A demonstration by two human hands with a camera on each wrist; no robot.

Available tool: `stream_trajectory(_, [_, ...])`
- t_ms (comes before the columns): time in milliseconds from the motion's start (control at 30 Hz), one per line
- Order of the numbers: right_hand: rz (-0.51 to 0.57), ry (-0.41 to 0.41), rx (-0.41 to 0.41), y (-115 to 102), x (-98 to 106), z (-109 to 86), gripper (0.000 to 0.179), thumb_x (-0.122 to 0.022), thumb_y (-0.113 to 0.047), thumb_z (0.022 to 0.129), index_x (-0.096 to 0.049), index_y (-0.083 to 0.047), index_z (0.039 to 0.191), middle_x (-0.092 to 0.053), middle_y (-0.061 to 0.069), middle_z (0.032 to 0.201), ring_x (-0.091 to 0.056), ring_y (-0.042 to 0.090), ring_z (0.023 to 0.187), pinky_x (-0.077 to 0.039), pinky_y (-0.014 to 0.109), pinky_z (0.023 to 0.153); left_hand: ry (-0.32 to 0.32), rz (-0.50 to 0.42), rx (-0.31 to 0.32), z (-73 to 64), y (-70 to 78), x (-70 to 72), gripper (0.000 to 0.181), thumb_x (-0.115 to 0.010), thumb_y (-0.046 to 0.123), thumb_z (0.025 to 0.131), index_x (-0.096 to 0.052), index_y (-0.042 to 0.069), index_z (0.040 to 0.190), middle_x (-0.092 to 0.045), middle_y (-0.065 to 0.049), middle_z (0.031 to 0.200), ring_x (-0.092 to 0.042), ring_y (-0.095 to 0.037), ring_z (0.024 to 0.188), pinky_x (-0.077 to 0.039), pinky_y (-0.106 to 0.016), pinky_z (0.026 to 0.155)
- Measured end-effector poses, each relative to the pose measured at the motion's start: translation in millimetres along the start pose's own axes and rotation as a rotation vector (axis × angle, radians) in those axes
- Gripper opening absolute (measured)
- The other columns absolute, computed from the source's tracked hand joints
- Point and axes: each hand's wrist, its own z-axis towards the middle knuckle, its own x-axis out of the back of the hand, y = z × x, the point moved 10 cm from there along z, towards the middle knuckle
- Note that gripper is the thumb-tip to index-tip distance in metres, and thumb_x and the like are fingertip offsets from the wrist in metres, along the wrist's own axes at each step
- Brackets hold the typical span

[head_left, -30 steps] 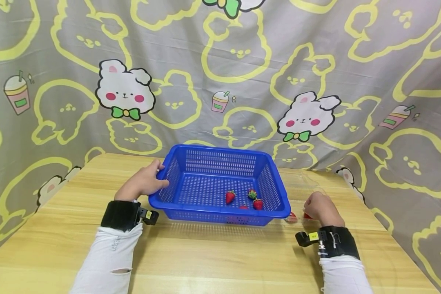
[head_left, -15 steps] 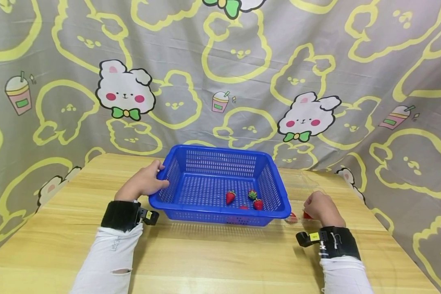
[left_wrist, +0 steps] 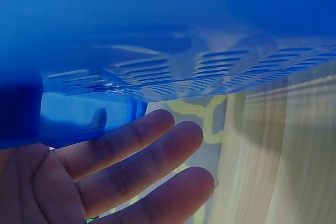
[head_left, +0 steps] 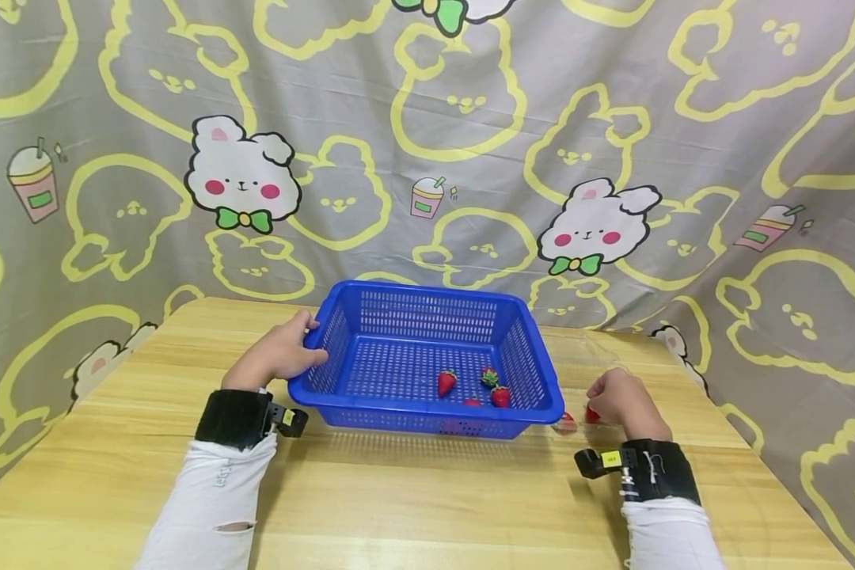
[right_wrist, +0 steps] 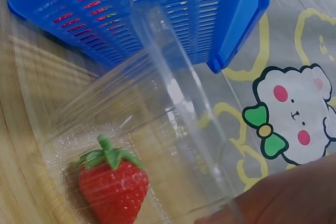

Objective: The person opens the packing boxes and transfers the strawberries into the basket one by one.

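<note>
In the head view my left hand (head_left: 285, 348) grips the left rim of a blue plastic basket (head_left: 427, 406), thumb over the rim. The left wrist view shows three of its fingers (left_wrist: 184, 192) below the rim. Several strawberries (head_left: 446, 383) lie on the basket floor. To the right, my right hand (head_left: 621, 400) is bent down with a small red strawberry (head_left: 593, 414) at its fingertips, mostly covered by the hand. A clear plastic box (right_wrist: 181, 82) stands beside the basket, with a strawberry (right_wrist: 113, 190) inside, green leaves up. The right fingertips are out of the right wrist view.
A wooden table (head_left: 413, 499) carries everything. Behind it hangs a grey curtain (head_left: 370, 95) with yellow outlines and rabbit heads. The basket's right front corner sits close to the clear box.
My right hand has risen very slightly, and the red strawberry at its fingertips has shifted a little up and left with it. The left hand and basket have stayed put.
</note>
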Motion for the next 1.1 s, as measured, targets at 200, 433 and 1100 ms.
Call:
stream_trajectory(200, [0.016,-0.008,-0.005,-1.7,1.6,-0.1,0.013,-0.064,-0.001,0.081,-0.070,0.005,0.092,-0.067,0.012,0.080,-0.058,0.029,0.077,-0.050,0.044,0.070,0.001,0.003,-0.002,0.1,0.0,0.4,0.046,-0.058,0.015,0.094,-0.036,-0.002,0.131,-0.046,-0.032,0.135,-0.059,-0.043,0.105,-0.053,-0.055,0.083])
stream_trajectory(433, [0.024,-0.017,0.010,-4.3,1.9,0.5,0.016,-0.063,-0.001,0.083,-0.069,0.006,0.095,-0.069,0.012,0.081,-0.059,0.029,0.079,-0.049,0.046,0.070,0.002,0.002,-0.005,1.3,-0.2,-0.1,0.045,-0.059,0.015,0.093,-0.037,-0.002,0.128,-0.045,-0.032,0.136,-0.058,-0.043,0.107,-0.052,-0.055,0.085])
stream_trajectory(1100, [0.068,-0.016,0.020,-9.4,4.8,-0.4,0.014,-0.063,-0.002,0.087,-0.067,0.006,0.097,-0.068,0.012,0.082,-0.059,0.029,0.079,-0.050,0.046,0.070,0.003,-0.004,-0.016,2.7,-0.4,-0.9,0.041,-0.059,0.013,0.093,-0.038,-0.003,0.124,-0.050,-0.033,0.127,-0.060,-0.041,0.102,-0.054,-0.052,0.082])
